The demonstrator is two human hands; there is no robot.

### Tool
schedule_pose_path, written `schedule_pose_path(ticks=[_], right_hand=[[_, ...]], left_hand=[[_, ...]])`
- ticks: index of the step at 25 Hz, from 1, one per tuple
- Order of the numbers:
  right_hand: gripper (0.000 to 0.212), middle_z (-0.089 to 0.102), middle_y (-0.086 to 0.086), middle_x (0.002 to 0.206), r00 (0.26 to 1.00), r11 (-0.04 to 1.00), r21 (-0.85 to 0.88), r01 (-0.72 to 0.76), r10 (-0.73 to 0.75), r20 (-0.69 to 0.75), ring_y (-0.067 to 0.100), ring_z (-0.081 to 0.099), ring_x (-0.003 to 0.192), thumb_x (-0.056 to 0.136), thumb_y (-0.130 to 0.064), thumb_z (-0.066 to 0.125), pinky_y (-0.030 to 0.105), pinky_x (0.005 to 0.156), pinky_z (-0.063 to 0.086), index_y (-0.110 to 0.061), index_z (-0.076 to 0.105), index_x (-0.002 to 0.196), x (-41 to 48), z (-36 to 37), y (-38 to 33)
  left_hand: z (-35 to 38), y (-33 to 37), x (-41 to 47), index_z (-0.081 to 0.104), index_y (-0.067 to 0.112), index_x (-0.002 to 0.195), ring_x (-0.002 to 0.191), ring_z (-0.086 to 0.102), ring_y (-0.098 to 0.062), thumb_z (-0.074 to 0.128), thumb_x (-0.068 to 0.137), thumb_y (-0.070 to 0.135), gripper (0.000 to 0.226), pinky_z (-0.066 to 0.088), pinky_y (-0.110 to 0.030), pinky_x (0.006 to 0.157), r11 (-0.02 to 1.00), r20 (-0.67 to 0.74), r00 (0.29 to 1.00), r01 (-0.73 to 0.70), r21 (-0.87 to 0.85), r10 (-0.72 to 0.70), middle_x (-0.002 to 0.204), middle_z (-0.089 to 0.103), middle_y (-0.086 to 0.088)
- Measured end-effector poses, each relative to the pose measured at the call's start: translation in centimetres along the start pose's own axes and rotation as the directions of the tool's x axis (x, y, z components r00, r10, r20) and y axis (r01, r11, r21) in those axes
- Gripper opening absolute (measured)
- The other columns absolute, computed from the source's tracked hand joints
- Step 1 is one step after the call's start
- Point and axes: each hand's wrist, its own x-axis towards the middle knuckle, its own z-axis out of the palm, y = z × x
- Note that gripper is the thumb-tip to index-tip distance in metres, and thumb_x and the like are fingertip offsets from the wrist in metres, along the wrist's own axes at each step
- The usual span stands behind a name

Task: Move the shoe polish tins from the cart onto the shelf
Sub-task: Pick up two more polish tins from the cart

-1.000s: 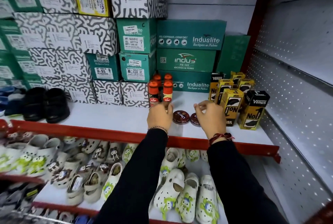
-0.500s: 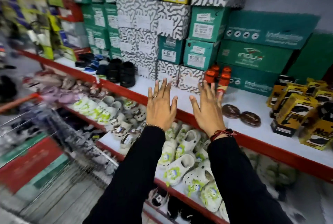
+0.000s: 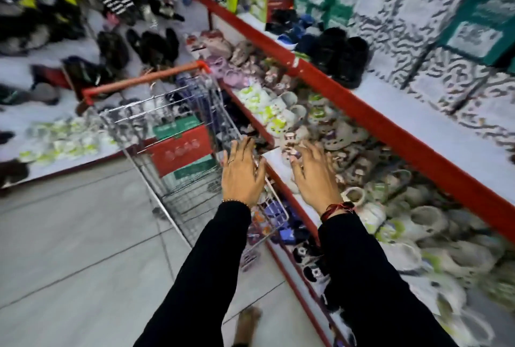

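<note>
The picture is blurred by motion. My left hand hovers flat with fingers spread, empty, over the near right corner of the wire cart. My right hand is also spread and empty, over the lower shelf of pale clogs. The cart has a red handle bar and holds a red box and green boxes. No shoe polish tins can be made out. The white top shelf with its red edge runs along the right.
Small clogs fill the lower red-edged shelves to the right. Black shoes and patterned and green shoe boxes stand on the top shelf. More footwear lies on a low display at left. Grey tiled floor spreads at lower left.
The view has swung left and down from the shelf toward the cart. Both hands left the two tins on the shelf and now hover empty near the cart.
</note>
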Motion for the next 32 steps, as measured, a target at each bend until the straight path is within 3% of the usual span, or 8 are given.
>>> schedule_pose_path(ticks=[4,8,18,20,24,28,30,32], right_hand=[[0.043,0.055,0.013,0.136,0.938,0.994,0.102,-0.032,-0.005,0.347,0.031,0.055,0.123,0.097,-0.032,0.046,0.039,0.103,0.045,-0.009,0.058,0.132,2.0,10.5,-1.5],[0.037,0.066,0.018,0.124,0.752,0.966,0.096,-0.239,0.122,0.648,0.034,0.062,0.116,0.092,-0.026,0.056,0.037,0.096,0.05,-0.001,0.065,0.118,3.4,20.7,-0.2],[0.06,0.056,0.023,0.137,0.507,0.937,-0.169,-0.306,0.311,0.804,0.037,0.057,0.121,0.096,-0.019,0.055,0.013,0.076,0.051,-0.005,0.033,0.15,5.3,37.5,5.8],[0.055,0.05,0.023,0.143,0.469,0.938,-0.221,-0.267,0.327,0.821,0.037,0.05,0.129,0.097,-0.013,0.053,0.004,0.067,0.049,0.007,0.035,0.145,5.4,39.2,6.3],[0.068,0.054,0.012,0.142,0.401,0.882,-0.375,-0.286,0.465,0.789,0.027,0.051,0.132,0.08,-0.029,0.077,0.028,0.104,0.041,-0.002,0.05,0.137,5.0,40.9,7.3],[0.064,0.051,0.017,0.144,0.478,0.894,-0.391,-0.217,0.447,0.756,0.03,0.049,0.134,0.087,-0.031,0.069,0.028,0.104,0.042,0.003,0.047,0.137,4.5,41.9,7.4],[0.054,0.043,0.024,0.148,0.469,0.938,-0.321,-0.129,0.343,0.814,0.034,0.042,0.138,0.096,-0.015,0.056,0.01,0.083,0.05,0.01,0.038,0.141,5.0,41.2,6.3],[0.044,0.025,0.033,0.154,0.438,0.817,-0.12,-0.564,0.418,0.796,0.04,0.029,0.143,0.102,0.008,0.028,0.0,0.04,0.04,0.022,0.021,0.143,6.4,37.4,2.4]], left_hand=[[4.3,-9.1,-0.5,0.035,0.012,0.151,0.145,0.037,-0.024,0.038,0.1,0.041,0.058,0.029,-0.036,0.12,0.938,0.149,0.936,0.335,-0.093,-0.32,0.157,0.04,-0.01],[10.0,-15.3,-1.8,0.046,0.012,0.145,0.133,0.052,-0.029,0.044,0.099,0.041,0.054,0.042,-0.036,0.108,0.751,0.337,0.737,0.65,-0.114,-0.586,0.146,0.053,-0.012],[26.8,-25.6,-4.9,0.055,0.007,0.135,0.13,0.055,-0.035,0.054,0.094,0.043,0.055,0.043,-0.037,0.109,0.347,0.588,0.177,0.919,0.188,-0.789,0.138,0.059,-0.019],[28.7,-26.1,-5.4,0.059,0.006,0.13,0.128,0.056,-0.035,0.053,0.095,0.041,0.05,0.047,-0.039,0.106,0.322,0.58,0.162,0.929,0.183,-0.798,0.135,0.061,-0.02],[30.2,-25.8,-5.9,0.067,0.005,0.12,0.121,0.062,-0.034,0.058,0.093,0.033,0.04,0.049,-0.037,0.097,0.261,0.492,0.174,0.959,0.113,-0.853,0.126,0.067,-0.02],[30.3,-25.5,-6.3,0.067,0.01,0.115,0.116,0.064,-0.032,0.069,0.086,0.028,0.034,0.049,-0.034,0.091,0.211,0.45,0.151,0.974,0.086,-0.88,0.119,0.07,-0.017],[30.5,-25.6,-6.7,0.07,0.015,0.103,0.105,0.07,-0.03,0.077,0.077,0.027,0.029,0.054,-0.034,0.088,0.193,0.439,0.158,0.981,0.036,-0.885,0.11,0.075,-0.013],[30.7,-26.1,-7.1,0.068,0.021,0.088,0.091,0.075,-0.03,0.081,0.07,0.022,0.022,0.06,-0.038,0.083,0.146,0.436,0.139,0.989,-0.018,-0.889,0.102,0.078,-0.011]])
